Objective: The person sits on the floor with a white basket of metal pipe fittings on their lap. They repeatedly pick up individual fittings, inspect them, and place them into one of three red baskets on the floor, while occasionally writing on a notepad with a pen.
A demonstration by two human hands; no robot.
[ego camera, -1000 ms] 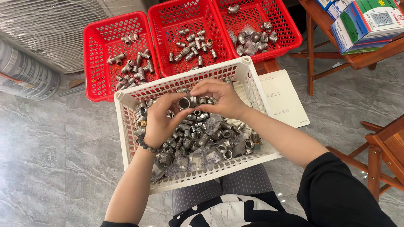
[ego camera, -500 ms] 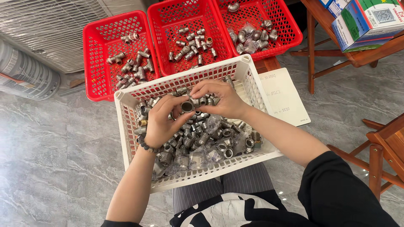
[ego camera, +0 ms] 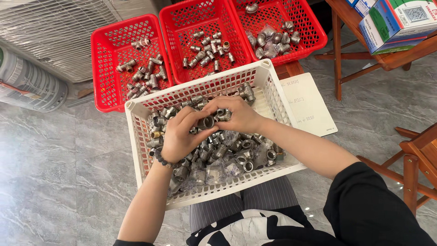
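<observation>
A white plastic basket (ego camera: 273, 86) rests on my lap, heaped with grey metal pipe fittings (ego camera: 227, 155), some in clear bags. My left hand (ego camera: 180, 134) and my right hand (ego camera: 236, 114) meet over the middle of the heap. Between their fingertips they grip one short round metal fitting (ego camera: 207, 122), its open end facing up. A dark bead bracelet circles my left wrist.
Three red baskets sit behind the white one: left (ego camera: 107, 59), middle (ego camera: 175, 18) and right (ego camera: 314, 34), each holding sorted metal fittings. A white paper sheet (ego camera: 307, 107) lies to the right. Wooden furniture (ego camera: 409, 157) and boxes (ego camera: 391, 20) stand on the right; the floor is grey tile.
Both hands stay over the heap holding the fitting; it has turned slightly between the fingers and the hands have drawn a little closer together.
</observation>
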